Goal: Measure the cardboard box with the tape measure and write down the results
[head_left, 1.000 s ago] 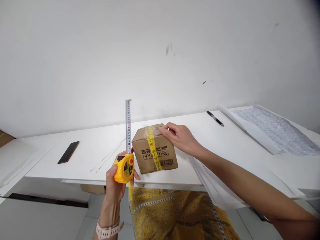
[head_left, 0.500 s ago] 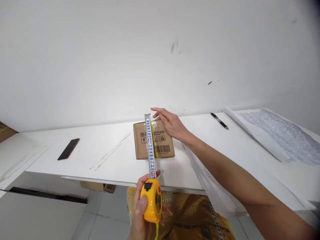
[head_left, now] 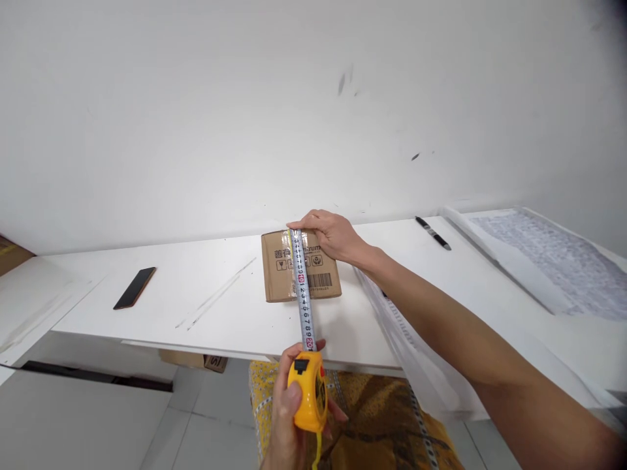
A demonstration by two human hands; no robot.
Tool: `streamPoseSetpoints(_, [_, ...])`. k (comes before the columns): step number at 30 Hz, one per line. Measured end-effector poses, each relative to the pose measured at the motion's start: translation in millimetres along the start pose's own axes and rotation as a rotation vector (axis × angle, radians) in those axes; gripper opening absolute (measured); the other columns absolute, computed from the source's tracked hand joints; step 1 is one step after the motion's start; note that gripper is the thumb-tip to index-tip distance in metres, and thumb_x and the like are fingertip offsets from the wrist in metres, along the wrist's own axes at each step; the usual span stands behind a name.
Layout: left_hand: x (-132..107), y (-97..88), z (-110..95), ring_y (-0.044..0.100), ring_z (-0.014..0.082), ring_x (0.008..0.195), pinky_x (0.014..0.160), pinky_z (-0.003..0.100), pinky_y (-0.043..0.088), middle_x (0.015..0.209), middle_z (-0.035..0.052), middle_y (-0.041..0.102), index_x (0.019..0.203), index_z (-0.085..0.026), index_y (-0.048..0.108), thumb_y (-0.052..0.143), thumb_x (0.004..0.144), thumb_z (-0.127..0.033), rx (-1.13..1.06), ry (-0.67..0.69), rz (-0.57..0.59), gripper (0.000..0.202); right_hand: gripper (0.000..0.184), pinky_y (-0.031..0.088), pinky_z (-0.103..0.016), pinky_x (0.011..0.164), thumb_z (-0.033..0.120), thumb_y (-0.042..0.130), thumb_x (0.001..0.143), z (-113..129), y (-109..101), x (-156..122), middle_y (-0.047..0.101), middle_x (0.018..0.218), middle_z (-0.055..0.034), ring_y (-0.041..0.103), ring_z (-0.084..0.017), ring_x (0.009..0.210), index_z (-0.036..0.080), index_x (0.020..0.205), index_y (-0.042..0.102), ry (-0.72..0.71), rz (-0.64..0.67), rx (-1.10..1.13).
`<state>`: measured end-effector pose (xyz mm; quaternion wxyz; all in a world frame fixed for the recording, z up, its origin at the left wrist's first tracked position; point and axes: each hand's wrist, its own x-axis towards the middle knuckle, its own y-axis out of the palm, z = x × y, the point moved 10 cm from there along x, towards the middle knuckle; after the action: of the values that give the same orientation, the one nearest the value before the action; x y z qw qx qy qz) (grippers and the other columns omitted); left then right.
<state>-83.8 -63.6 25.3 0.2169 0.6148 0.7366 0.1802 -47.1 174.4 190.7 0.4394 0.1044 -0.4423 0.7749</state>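
A small cardboard box with printed symbols and a barcode stands on the white table. My left hand is closed around a yellow tape measure case below the table's front edge. Its metal blade runs up across the box's front face. My right hand rests on the box's top far edge and pinches the blade's tip there.
A dark phone lies at the table's left. A black pen lies at the back right, beside large white sheets that hang over the right side. Yellow patterned cloth covers my lap. A cardboard box sits under the table.
The box was turned square to me. The tape moved from the box's left side to lie across its front, and my right hand took hold of the blade's tip.
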Motion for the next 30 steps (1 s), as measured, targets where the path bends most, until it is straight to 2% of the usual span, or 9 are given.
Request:
streamPoseSetpoints(6, [7,-9.5,8,0.069,0.0178,0.062,0.04,0.022,0.046,0.143,0.014,0.051,0.125,-0.029,0.055,0.07,0.078,-0.057,0.05,0.029,-0.043,0.057,0.049,0.042,-0.033,0.077,0.008,0.039,0.093,-2,0,2,0.065,0.093,-0.0012,0.057,-0.02,0.09,0.037,0.11,0.074,0.003,-0.003,0.009])
streamPoseSetpoints(10, [8,-9.9,8,0.069,0.018,0.061,0.04,0.022,0.045,0.136,0.0136,0.054,0.123,-0.028,0.056,0.07,0.078,-0.059,0.074,0.039,-0.056,0.056,0.05,0.042,-0.033,0.077,0.006,0.038,0.091,-3,-1,1,0.065,0.093,-0.0018,0.057,-0.02,0.09,0.035,0.111,0.074,0.007,-0.006,-0.014])
streamPoseSetpoints(15, [8,-8.4,7,0.069,0.0191,0.063,0.041,0.023,0.045,0.135,0.013,0.055,0.124,-0.03,0.054,0.069,0.079,-0.058,0.09,0.032,-0.043,0.055,0.047,0.043,-0.034,0.079,0.011,0.038,0.094,-6,-1,1,0.066,0.093,-0.0014,0.057,-0.02,0.09,0.036,0.109,0.073,0.022,-0.015,-0.004])
streamPoseSetpoints(18, [1,-9.2,-2,0.068,0.019,0.063,0.04,0.024,0.045,0.136,0.0136,0.054,0.123,-0.029,0.056,0.07,0.076,-0.06,0.068,0.047,0.0,0.058,0.045,0.044,-0.035,0.083,0.015,0.036,0.096,-3,-7,-3,0.068,0.098,-0.0019,0.059,-0.021,0.095,0.035,0.118,0.07,0.018,-0.067,0.04])
streamPoseSetpoints(22, [-18,-17.8,-25,0.068,0.02,0.065,0.044,0.027,0.05,0.138,0.0108,0.051,0.126,-0.033,0.055,0.073,0.07,-0.062,0.034,0.123,-0.002,0.065,0.037,0.046,-0.036,0.084,0.025,0.037,0.1,18,-15,-22,0.07,0.099,-0.0046,0.061,-0.021,0.095,0.027,0.125,0.064,-0.056,-0.193,0.032])
streamPoseSetpoints(24, [-28,-23.5,-36,0.067,0.0217,0.067,0.046,0.029,0.052,0.137,0.011,0.052,0.128,-0.032,0.055,0.073,0.069,-0.061,0.052,0.174,-0.048,0.068,0.03,0.047,-0.036,0.082,0.031,0.044,0.099,36,-7,-39,0.071,0.094,-0.0055,0.061,-0.021,0.09,0.024,0.118,0.067,-0.154,-0.249,-0.055])
streamPoseSetpoints(26, [-35,-26.7,-41,0.067,0.0237,0.071,0.046,0.03,0.053,0.135,0.0126,0.052,0.129,-0.029,0.055,0.073,0.067,-0.062,0.079,0.22,-0.098,0.073,0.024,0.047,-0.036,0.079,0.032,0.05,0.098,53,11,-58,0.071,0.091,-0.0059,0.06,-0.02,0.086,0.023,0.107,0.069,-0.297,-0.284,-0.149])
streamPoseSetpoints(28, [-39,-26.9,-38,0.067,0.0246,0.073,0.045,0.029,0.053,0.135,0.0128,0.052,0.128,-0.026,0.056,0.074,0.063,-0.065,0.103,0.223,-0.131,0.078,0.019,0.048,-0.037,0.079,0.028,0.053,0.097,64,35,-75,0.071,0.095,-0.0069,0.061,-0.02,0.089,0.022,0.102,0.07,-0.441,-0.269,-0.21])
streamPoseSetpoints(30, [-39,-24.9,-25,0.066,0.0234,0.072,0.043,0.027,0.051,0.134,0.0119,0.053,0.126,-0.027,0.058,0.076,0.06,-0.067,0.115,0.169,-0.134,0.08,0.019,0.049,-0.039,0.085,0.025,0.051,0.097,63,52,-84,0.071,0.102,-0.0083,0.061,-0.021,0.097,0.022,0.104,0.069,-0.491,-0.22,-0.184])
